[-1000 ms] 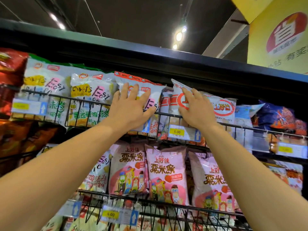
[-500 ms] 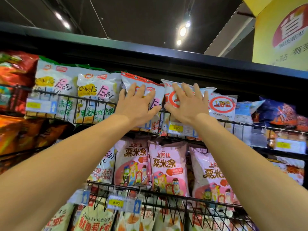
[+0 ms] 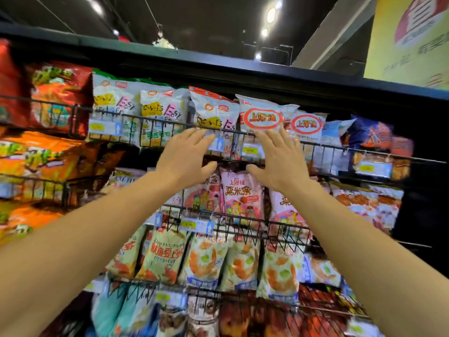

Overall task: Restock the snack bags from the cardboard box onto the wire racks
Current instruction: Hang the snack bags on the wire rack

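1. Both arms reach up toward the top wire rack (image 3: 267, 136), a black wire shelf front carrying price tags.
2. The left hand (image 3: 185, 158) is spread, its fingers straight and pointing up toward the rack's top rail; the fingertips lie at the rail, just below a white snack bag with an orange top edge (image 3: 213, 110). Whether they touch the wire cannot be told through the blur.
3. The right hand (image 3: 279, 159) is likewise spread with straight fingers, the thumb out to the side; its fingertips sit at the lower edge of a white shrimp-flake bag with a red oval logo (image 3: 263, 114). It holds nothing.
4. That red-oval bag stands upright in the top rack, just beside a second bag of the same kind (image 3: 307, 125) to its right, and touching the orange-edged bag to its left.
5. Further left in the same rack stand two more white bags with yellow and pink lettering (image 3: 161, 115).
6. The rack below holds pink snack bags (image 3: 241, 195), upright behind the wire, between the two forearms.
7. The third rack down holds pale bags printed with shrimp (image 3: 204, 261).
8. At far left, orange and red bags (image 3: 56, 93) fill a separate set of racks.
9. A yellow sign (image 3: 413, 40) hangs at upper right above the black top shelf board (image 3: 218, 59).
10. The cardboard box is out of view.
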